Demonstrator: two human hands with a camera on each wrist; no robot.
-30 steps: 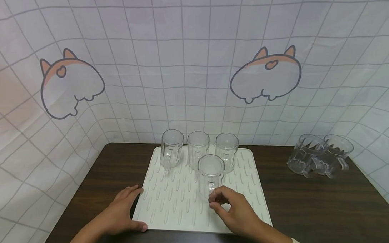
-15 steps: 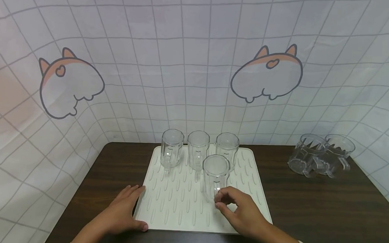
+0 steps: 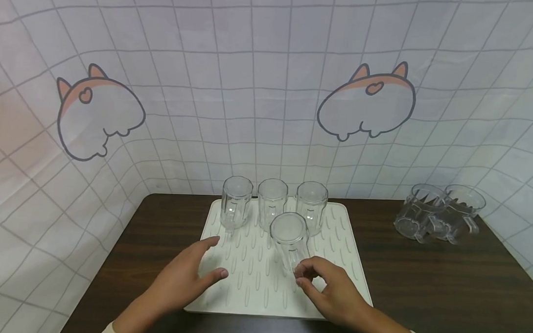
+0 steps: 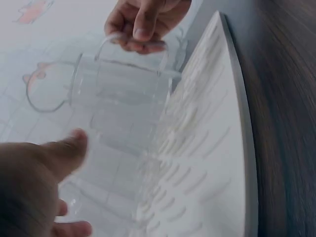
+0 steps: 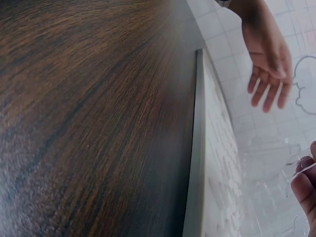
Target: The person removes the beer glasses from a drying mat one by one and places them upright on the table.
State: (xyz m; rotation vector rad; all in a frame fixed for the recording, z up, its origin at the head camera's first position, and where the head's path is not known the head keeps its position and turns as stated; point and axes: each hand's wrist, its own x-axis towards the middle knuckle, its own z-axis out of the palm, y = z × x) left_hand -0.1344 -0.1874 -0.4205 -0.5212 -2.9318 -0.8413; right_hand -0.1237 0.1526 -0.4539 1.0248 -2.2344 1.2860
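Observation:
My right hand [image 3: 330, 289] pinches the handle of a clear glass mug [image 3: 289, 236] over the white ridged mat [image 3: 249, 288]. The mug leans, its rim toward the left and its base toward the right hand. In the left wrist view the fingers [image 4: 143, 32] curl round the handle of the mug [image 4: 123, 94]. My left hand [image 3: 183, 274] is over the mat's left side, thumb and fingers spread, holding nothing. The right wrist view also shows the left hand [image 5: 269, 64] with its fingers extended, apart from the mug.
Along the mat's back edge stand three clear mugs: a left one [image 3: 236, 204], a middle one [image 3: 271, 206] and a right one [image 3: 311, 207]. Two more mugs [image 3: 416, 213] stand close together on the dark wooden table [image 3: 421, 289]. A gridded curtain [image 3: 268, 112] hangs behind.
My left hand has left the mat's left edge and moved right and up over the mat. The held mug first shifted right, then tilted with its rim going left.

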